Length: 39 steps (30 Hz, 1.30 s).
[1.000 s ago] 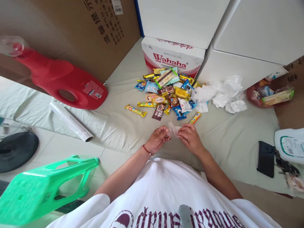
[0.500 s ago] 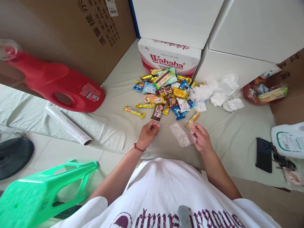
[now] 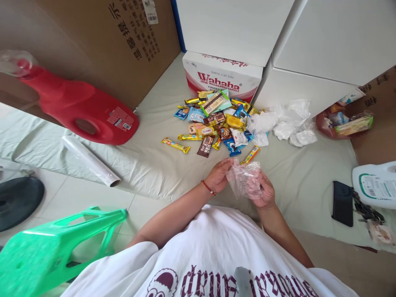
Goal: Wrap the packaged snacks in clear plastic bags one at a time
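A clear, crinkled plastic bag [image 3: 244, 179] is stretched between my two hands close to my body. My left hand [image 3: 219, 175], with a red string bracelet at the wrist, pinches its left edge. Fingers of my right hand [image 3: 264, 192] grip the other side, partly seen through the film. Just beyond the bag lies a yellow-wrapped snack bar [image 3: 251, 154]. Farther off is a heap of wrapped snacks [image 3: 216, 119], with a brown cocoa packet [image 3: 205, 146] at its near edge and another yellow bar [image 3: 175, 145] to its left.
Crumpled clear bags [image 3: 292, 119] lie right of the heap, before a white-and-red Wahaha carton [image 3: 222, 76]. A bowl [image 3: 324, 126] holds snacks at far right, near a phone [image 3: 342, 203]. To the left are a red detergent bottle [image 3: 83, 107], a film roll [image 3: 91, 161] and a green stool [image 3: 46, 247].
My left hand has moved right and taken hold of the plastic bag's left side. The bag is now raised and spread between both hands; it hung from my right hand before.
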Each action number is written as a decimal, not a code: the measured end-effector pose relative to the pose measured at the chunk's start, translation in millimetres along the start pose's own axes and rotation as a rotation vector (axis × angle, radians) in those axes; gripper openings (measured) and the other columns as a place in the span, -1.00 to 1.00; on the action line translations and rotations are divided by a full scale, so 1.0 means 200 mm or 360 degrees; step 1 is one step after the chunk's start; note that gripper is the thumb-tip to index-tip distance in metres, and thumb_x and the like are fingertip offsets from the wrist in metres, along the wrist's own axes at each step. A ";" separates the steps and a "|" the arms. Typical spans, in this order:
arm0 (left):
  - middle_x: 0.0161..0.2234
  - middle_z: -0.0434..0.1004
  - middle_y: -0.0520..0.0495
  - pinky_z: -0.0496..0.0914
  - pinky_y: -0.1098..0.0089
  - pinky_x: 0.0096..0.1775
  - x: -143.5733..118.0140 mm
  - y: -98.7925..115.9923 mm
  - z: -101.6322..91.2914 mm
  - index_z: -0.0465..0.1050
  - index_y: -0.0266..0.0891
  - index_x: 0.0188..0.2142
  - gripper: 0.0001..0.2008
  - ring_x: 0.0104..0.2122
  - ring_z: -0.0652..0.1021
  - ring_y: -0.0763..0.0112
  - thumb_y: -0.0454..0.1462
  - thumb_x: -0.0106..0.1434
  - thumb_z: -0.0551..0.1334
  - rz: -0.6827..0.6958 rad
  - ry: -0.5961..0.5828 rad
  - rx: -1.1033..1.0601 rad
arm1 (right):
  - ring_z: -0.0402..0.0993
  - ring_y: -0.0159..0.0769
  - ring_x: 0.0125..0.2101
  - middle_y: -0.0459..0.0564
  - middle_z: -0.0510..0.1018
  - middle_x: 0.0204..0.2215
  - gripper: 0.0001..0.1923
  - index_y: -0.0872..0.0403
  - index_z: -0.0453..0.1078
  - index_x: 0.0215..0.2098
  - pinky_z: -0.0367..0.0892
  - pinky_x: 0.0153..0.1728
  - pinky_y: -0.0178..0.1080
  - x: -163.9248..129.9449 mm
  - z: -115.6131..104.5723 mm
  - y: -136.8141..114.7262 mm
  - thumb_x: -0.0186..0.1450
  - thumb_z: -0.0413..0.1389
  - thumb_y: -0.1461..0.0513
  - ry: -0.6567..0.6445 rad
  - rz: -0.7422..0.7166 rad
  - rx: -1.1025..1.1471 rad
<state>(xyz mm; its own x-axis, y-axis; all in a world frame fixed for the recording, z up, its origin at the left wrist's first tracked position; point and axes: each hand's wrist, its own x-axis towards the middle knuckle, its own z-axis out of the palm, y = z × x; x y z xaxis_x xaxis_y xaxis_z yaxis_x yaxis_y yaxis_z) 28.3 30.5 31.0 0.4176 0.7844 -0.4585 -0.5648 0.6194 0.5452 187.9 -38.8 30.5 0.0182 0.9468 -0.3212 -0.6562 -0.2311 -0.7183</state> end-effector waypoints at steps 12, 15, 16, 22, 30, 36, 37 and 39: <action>-0.53 0.23 0.17 0.18 0.48 -0.44 -0.17 0.22 -0.35 0.24 -0.22 -0.51 -0.47 -0.52 0.27 0.58 -0.08 -0.08 0.59 0.0229 0.0037 0.0838 | -0.01 -0.57 -0.68 -0.26 0.21 -0.62 -0.67 0.02 0.43 -0.35 0.03 -0.71 -0.48 0.03 -0.19 -0.18 0.14 0.42 0.04 0.0229 -0.0154 -0.0295; -0.51 0.25 0.16 0.20 0.47 -0.42 -0.23 0.31 -0.50 0.27 -0.22 -0.49 -0.51 -0.50 0.29 0.56 -0.12 -0.09 0.58 0.0278 0.0061 0.1119 | -0.04 -0.59 -0.68 -0.24 0.25 -0.61 -0.66 0.03 0.45 -0.37 -0.04 -0.71 -0.48 0.05 -0.16 -0.16 0.12 0.43 0.03 0.0157 -0.0020 -0.0398; -0.51 0.26 0.15 0.19 0.47 -0.42 -0.25 0.34 -0.56 0.29 -0.22 -0.48 -0.53 -0.50 0.29 0.55 -0.13 -0.08 0.58 0.0303 0.0108 0.1174 | -0.04 -0.59 -0.68 -0.23 0.26 -0.61 -0.66 0.04 0.46 -0.37 -0.06 -0.71 -0.48 0.06 -0.14 -0.15 0.12 0.43 0.02 0.0129 0.0013 -0.0422; -0.50 0.29 0.11 0.21 0.43 -0.39 -0.35 0.47 -0.76 0.30 -0.20 -0.49 -0.59 -0.49 0.30 0.52 -0.16 0.02 0.54 0.0648 0.0381 0.1196 | 0.03 -0.55 -0.65 -0.21 0.30 -0.61 -0.64 0.02 0.50 -0.36 -0.03 -0.68 -0.45 0.10 -0.07 -0.13 0.12 0.43 -0.03 0.0094 -0.0074 -0.0606; -0.17 0.59 -0.13 0.35 0.30 0.03 -0.13 0.50 -0.21 0.60 -0.20 -0.25 -0.73 -0.08 0.52 0.23 -0.04 0.28 0.36 0.0875 -0.0235 0.1378 | 0.02 -0.52 -0.64 -0.21 0.26 -0.63 -0.67 0.03 0.54 -0.33 -0.01 -0.63 -0.39 0.08 -0.01 -0.15 0.20 0.37 -0.04 -0.0242 -0.0025 -0.0843; -0.43 0.61 -0.17 0.33 0.35 -0.45 0.19 0.45 0.13 0.61 -0.28 -0.36 -0.63 -0.50 0.54 0.29 0.01 0.16 0.44 -0.0218 -0.0880 0.1157 | 0.13 -0.47 -0.58 -0.14 0.39 -0.58 -0.67 0.08 0.59 -0.33 0.06 -0.54 -0.36 0.12 0.03 -0.40 0.24 0.34 -0.02 -0.0722 0.0069 -0.1228; -0.47 0.59 -0.16 0.26 0.37 -0.52 0.20 0.45 0.14 0.61 -0.28 -0.39 -0.64 -0.59 0.48 0.36 0.00 0.12 0.47 -0.0348 -0.0958 0.1188 | 0.16 -0.46 -0.56 -0.13 0.42 -0.56 -0.67 0.09 0.59 -0.33 0.08 -0.53 -0.35 0.15 0.04 -0.45 0.23 0.34 -0.02 -0.0778 0.0072 -0.1304; -0.54 0.52 -0.09 0.15 0.41 -0.59 0.17 0.43 0.15 0.57 -0.28 -0.44 -0.64 -0.68 0.35 0.49 -0.03 0.06 0.51 -0.0420 -0.1108 0.1228 | 0.18 -0.45 -0.54 -0.12 0.44 -0.55 -0.66 0.10 0.59 -0.32 0.10 -0.52 -0.36 0.19 0.05 -0.53 0.23 0.34 -0.02 -0.0814 0.0059 -0.1421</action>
<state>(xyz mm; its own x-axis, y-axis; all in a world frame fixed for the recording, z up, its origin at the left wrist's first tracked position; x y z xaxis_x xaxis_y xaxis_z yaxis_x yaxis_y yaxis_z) 15.6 111.9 83.1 0.9124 0.3170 -0.2590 0.1036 0.4333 0.8953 251.5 24.6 100.8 -0.4509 0.8696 -0.2014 0.1537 -0.1466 -0.9772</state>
